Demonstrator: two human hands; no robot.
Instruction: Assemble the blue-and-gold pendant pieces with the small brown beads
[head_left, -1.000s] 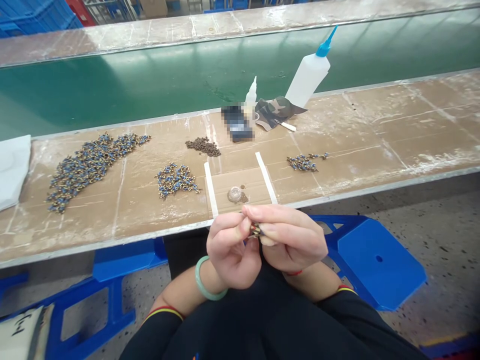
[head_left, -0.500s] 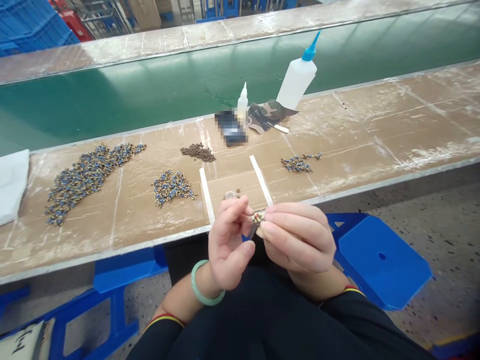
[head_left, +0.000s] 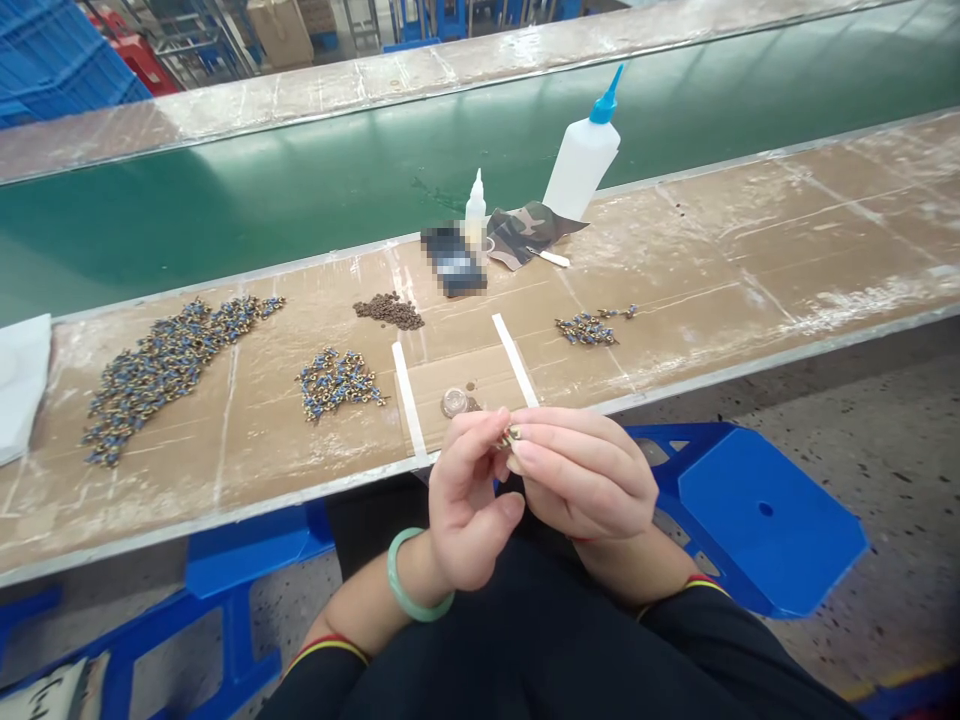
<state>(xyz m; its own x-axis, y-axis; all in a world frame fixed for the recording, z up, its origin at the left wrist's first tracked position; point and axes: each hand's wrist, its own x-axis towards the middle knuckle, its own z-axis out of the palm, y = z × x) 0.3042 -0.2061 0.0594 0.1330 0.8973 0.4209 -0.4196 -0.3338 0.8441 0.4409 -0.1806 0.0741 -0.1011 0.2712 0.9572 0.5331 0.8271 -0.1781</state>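
Both my hands meet in front of the table's near edge. My right hand (head_left: 589,470) pinches a small brass-coloured metal part (head_left: 510,436) between thumb and fingers. The curled fingers of my left hand (head_left: 472,500) meet the same part from the other side, its thumb standing apart. Most of the part is hidden by fingertips. Just beyond the hands, a small round clear dish (head_left: 454,402) lies on a cardboard sheet (head_left: 480,370) between two white strips. A few brown bits are beside the dish.
Piles of blue-and-brass parts lie at far left (head_left: 169,370), left (head_left: 341,383) and right (head_left: 589,328). Brown pieces (head_left: 390,310) form another heap. Behind stand a small dropper bottle (head_left: 476,205), a large white bottle (head_left: 581,165), camouflage cloth (head_left: 529,235) and a blurred dark object (head_left: 454,262). A blue stool (head_left: 772,520) is at right.
My hands have drawn closer together around the small part, which is now more covered. The round dish shows more fully. The whole view has shifted slightly.
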